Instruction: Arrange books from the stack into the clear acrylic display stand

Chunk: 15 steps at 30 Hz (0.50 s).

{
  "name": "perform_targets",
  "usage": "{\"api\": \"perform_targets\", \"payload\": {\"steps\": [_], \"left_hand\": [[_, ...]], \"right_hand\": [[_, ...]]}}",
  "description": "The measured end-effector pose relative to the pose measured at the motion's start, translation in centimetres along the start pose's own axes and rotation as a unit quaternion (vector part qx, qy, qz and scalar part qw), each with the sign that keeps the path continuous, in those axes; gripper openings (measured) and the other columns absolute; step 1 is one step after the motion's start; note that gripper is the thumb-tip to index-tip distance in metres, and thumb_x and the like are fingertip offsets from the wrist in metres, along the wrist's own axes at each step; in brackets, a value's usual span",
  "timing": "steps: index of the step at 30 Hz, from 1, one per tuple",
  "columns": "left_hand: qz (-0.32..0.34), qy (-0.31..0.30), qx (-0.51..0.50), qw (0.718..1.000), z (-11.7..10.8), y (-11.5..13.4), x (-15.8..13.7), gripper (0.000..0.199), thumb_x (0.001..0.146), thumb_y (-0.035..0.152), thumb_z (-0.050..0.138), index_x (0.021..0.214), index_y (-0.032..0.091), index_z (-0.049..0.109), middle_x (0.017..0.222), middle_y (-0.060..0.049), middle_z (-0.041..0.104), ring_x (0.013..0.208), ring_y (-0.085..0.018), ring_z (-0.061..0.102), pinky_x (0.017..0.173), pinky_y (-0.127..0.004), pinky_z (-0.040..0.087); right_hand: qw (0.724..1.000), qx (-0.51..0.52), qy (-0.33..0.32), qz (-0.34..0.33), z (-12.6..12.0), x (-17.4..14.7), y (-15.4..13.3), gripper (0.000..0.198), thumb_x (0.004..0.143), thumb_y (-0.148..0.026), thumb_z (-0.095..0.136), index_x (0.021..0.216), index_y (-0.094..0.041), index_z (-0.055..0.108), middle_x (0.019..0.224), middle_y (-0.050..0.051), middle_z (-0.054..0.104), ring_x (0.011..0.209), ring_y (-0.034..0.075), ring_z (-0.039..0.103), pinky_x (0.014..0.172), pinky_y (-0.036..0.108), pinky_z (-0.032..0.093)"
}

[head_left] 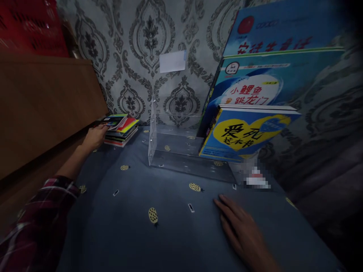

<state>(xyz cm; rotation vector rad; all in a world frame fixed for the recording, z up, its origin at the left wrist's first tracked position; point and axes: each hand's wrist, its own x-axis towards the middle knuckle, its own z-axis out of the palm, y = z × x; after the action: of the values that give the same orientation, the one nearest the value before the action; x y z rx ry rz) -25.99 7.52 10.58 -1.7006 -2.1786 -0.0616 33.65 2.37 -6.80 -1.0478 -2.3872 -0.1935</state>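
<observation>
At the far left, my left hand (95, 136) reaches to a low stack of thin books (121, 136) lying flat. Its fingers are closed at the left edge of the dark-covered top book (112, 122); the fingertips are partly hidden. My right hand (241, 230) rests on the blue cloth with its fingers stretched out, holding nothing. Beyond it stands a clear tiered book rack (193, 166). On the rack's right side, a blue book with a yellow heart (246, 132), a teal book (255, 81) and a taller blue book (272, 24) lean in rising rows.
A wooden cabinet (48, 113) borders the left side, with a red bag (34, 30) on top. Patterned wallpaper (124, 56) rises behind the rack, bearing a white paper label (172, 62). The cloth (127, 226) has pineapple prints. A dark curtain-like fabric (320, 158) hangs right.
</observation>
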Motion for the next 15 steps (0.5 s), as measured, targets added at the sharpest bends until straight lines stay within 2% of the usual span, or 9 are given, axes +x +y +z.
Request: {"api": "perform_targets", "payload": {"steps": [3, 8, 12, 15], "left_hand": [[0.026, 0.0, 0.054, 0.998, -0.2, 1.4, -1.5, 0.043, 0.098, 0.013, 0.032, 0.128, 0.011, 0.062, 0.133, -0.022, 0.064, 0.124, -0.037, 0.062, 0.101, -0.047, 0.048], [0.033, -0.025, 0.071, 0.997, -0.3, 4.1, -4.2, 0.041, 0.096, 0.008, 0.033, 0.122, 0.008, 0.065, 0.122, -0.024, 0.065, 0.116, -0.036, 0.064, 0.104, -0.047, 0.046], [0.023, -0.039, 0.072, 0.996, 0.1, 6.4, -6.5, 0.04, 0.093, 0.005, 0.036, 0.12, 0.01, 0.065, 0.121, -0.024, 0.065, 0.109, -0.036, 0.068, 0.099, -0.048, 0.049], [0.016, -0.048, 0.076, 0.996, 0.3, 8.2, -8.1, 0.039, 0.095, 0.006, 0.036, 0.119, 0.01, 0.066, 0.119, -0.024, 0.066, 0.105, -0.036, 0.07, 0.095, -0.049, 0.05]], "right_hand": [[1.0, 0.003, 0.001, 0.004, 0.0, 0.0, 0.0, 0.044, 0.103, -0.029, 0.04, 0.134, -0.022, 0.071, 0.14, 0.015, 0.069, 0.127, 0.03, 0.068, 0.099, 0.047, 0.06], [1.0, 0.003, 0.01, 0.0, 0.4, 0.0, -0.4, 0.045, 0.103, -0.028, 0.038, 0.131, -0.02, 0.072, 0.138, 0.016, 0.07, 0.126, 0.03, 0.068, 0.1, 0.048, 0.06], [0.999, 0.007, 0.012, 0.037, 1.1, -0.3, -1.0, 0.046, 0.102, -0.028, 0.037, 0.133, -0.022, 0.072, 0.142, 0.014, 0.067, 0.13, 0.03, 0.065, 0.104, 0.051, 0.057], [0.999, 0.004, 0.017, 0.036, 1.3, -0.4, -1.1, 0.046, 0.102, -0.028, 0.037, 0.132, -0.022, 0.072, 0.142, 0.014, 0.067, 0.13, 0.03, 0.065, 0.104, 0.05, 0.057]]}}
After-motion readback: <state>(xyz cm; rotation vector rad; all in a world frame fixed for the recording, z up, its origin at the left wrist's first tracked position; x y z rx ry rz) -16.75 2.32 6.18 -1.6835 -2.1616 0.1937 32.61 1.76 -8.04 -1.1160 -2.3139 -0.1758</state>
